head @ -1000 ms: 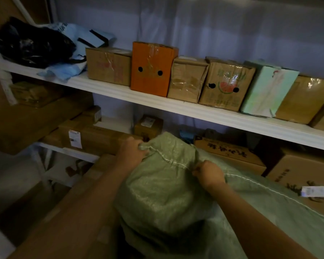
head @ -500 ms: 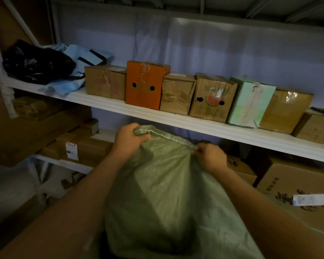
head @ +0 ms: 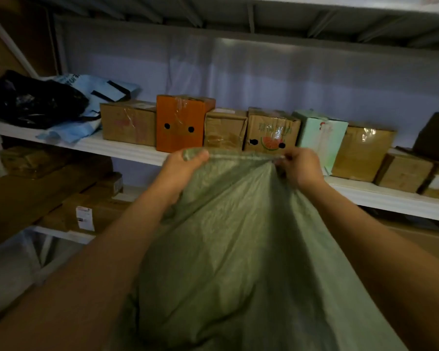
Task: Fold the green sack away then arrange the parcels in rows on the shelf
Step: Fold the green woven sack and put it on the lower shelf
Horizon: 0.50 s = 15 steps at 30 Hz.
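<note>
A large green woven sack [head: 238, 249] hangs in front of me, held up by its stitched top edge. My left hand [head: 180, 171] pinches the left corner of that edge and my right hand [head: 299, 168] grips it further right. Behind the sack, a white shelf [head: 127, 150] carries a row of parcels: a brown box [head: 128, 122], an orange box [head: 180, 122] with two holes, a crumpled brown box [head: 224, 130], a watermelon-print box [head: 271, 129], a pale green box [head: 319, 138] and a taped brown box [head: 363, 153].
A black plastic bag [head: 33, 100] and a blue bag [head: 96, 89] lie at the shelf's left end. More brown boxes [head: 403, 171] sit at its right end. A lower shelf [head: 69, 234] holds flat cartons [head: 91, 206]. Another shelf's underside runs overhead.
Both hands have lifted the sack's top edge from lower-shelf height up to the level of the parcel row, drawing it taut between them. The view has tilted upward.
</note>
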### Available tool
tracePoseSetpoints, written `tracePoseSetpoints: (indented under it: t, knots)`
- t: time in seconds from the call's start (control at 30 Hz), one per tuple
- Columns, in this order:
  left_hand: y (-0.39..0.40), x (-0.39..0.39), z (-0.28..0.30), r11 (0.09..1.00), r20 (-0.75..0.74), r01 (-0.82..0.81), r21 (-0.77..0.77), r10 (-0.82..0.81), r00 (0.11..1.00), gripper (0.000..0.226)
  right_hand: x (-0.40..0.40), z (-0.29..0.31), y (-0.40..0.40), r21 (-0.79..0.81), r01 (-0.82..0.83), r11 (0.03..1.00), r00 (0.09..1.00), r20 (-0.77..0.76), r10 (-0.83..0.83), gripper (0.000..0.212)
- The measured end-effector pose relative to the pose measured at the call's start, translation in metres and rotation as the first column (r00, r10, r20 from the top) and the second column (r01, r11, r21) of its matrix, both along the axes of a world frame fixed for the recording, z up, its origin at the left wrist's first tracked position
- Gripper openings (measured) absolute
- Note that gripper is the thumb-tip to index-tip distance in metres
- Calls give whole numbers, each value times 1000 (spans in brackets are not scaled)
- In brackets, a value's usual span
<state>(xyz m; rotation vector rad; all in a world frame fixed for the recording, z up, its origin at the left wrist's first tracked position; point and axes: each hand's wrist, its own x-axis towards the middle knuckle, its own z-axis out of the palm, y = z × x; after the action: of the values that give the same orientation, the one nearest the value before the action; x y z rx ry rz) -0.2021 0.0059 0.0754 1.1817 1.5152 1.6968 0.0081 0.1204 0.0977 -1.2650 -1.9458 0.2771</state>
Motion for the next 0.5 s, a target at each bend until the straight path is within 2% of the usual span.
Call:
tracePoseSetpoints:
  t: [0.1, 0.13, 0.23, 0.27, 0.33, 0.43, 0.5]
  knots:
    - [11, 10, 29, 989, -42, -27, 145, 34, 999, 7, 4, 20, -4, 114, 29, 993, 981, -192, -7, 19]
    - [14, 12, 26, 991, -68, -32, 127, 40, 997, 7, 7, 14, -3, 88, 39, 995, 985, -168, -24, 19]
    - [21, 17, -8, 997, -121, -37, -61, 30, 992, 15, 16, -15, 1, -111, 47, 993, 993, 111, -34, 18]
    - [21, 18, -16, 995, -122, -29, -96, 17, 992, 15, 18, -18, 0, -130, 44, 991, 990, 138, -26, 17]
    - [24, 18, -9, 996, -116, -55, -63, 48, 992, 17, 18, -4, 0, -52, 30, 998, 998, 64, -27, 16]
    - [33, 22, 38, 985, -107, -118, 129, 132, 985, 26, 17, 34, -2, 144, 80, 986, 994, -92, -67, 20]
    - [38, 27, 59, 970, -120, -117, 211, 144, 982, 28, 20, 45, -1, 220, 107, 970, 982, -174, -69, 19]
